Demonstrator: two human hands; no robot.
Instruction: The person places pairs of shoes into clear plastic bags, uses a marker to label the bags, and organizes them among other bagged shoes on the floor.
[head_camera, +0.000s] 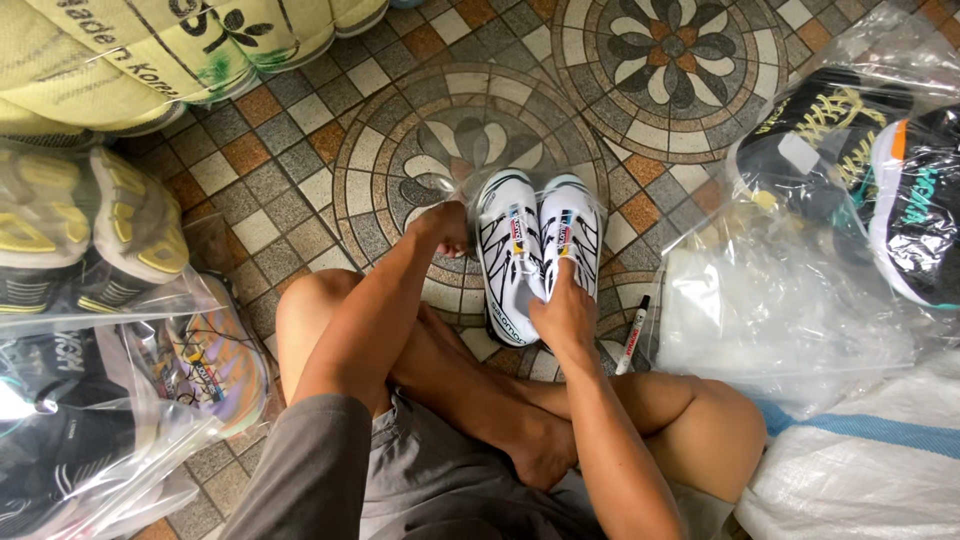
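At the centre of the view, on a patterned tile floor (300, 150), a pair of white trainers with black line markings (535, 250) stands side by side, toes toward twelve o'clock, inside a clear plastic bag (470, 200) that is hard to make out around them. A person sits cross-legged at six o'clock. Their left hand (445, 228) is closed on the bag's edge at the left shoe's nine o'clock side. Their right hand (565, 312) rests at the shoes' heel end, fingers pressed between the two; whether it pinches anything I cannot tell. The trainers look light, with soft uppers and firm soles, best held by the heels or soles; the film looks thin, slippery and crinkly, so taking it at the rim seems wisest. A marker pen (633, 335) lies on the tiles just beside the right hand, at its three o'clock. More bagged shoes (100, 300) are piled at nine o'clock, bagged dark trainers (860, 170) at two o'clock, and a white woven sack (860, 460) at four o'clock.
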